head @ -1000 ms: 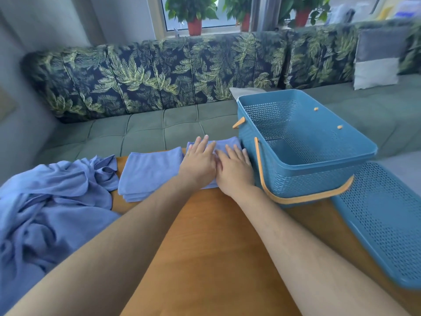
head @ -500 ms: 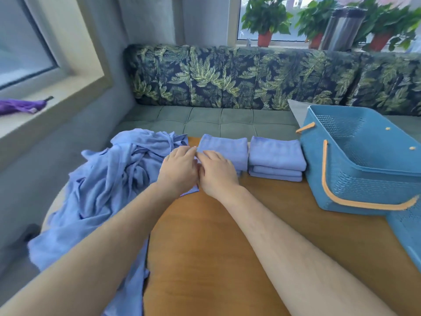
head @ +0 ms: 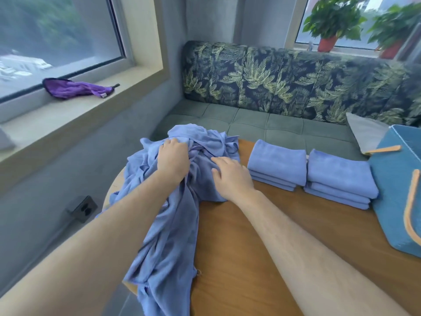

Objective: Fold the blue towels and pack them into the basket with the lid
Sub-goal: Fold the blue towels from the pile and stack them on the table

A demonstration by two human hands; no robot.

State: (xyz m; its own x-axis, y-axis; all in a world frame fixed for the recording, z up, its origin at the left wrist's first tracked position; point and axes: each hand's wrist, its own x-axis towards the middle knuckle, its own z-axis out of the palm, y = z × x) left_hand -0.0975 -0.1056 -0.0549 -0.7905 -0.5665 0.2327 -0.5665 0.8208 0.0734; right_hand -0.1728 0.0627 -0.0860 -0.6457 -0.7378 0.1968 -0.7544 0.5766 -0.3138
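A crumpled heap of unfolded blue towels (head: 173,224) lies on the left side of the wooden table (head: 262,258) and hangs over its edge. My left hand (head: 173,159) sits on top of the heap, its fingers curled into the cloth and gripping it. My right hand (head: 230,176) rests on the heap's right side with fingers spread. Two stacks of folded blue towels stand to the right: one (head: 276,166) beside my right hand, the other (head: 339,179) against the blue basket (head: 391,190) with an orange handle at the right edge. The lid is out of view.
A green bench with leaf-print back cushions (head: 296,87) runs behind the table. A purple cloth (head: 75,88) lies on the left window sill. A grey cushion corner (head: 364,133) pokes out behind the basket. Potted plants (head: 330,23) stand on the far sill.
Both hands left the folded stack beside the basket and moved left onto the crumpled heap. My left hand now grips cloth. The view swung left, so the basket sits at the right edge.
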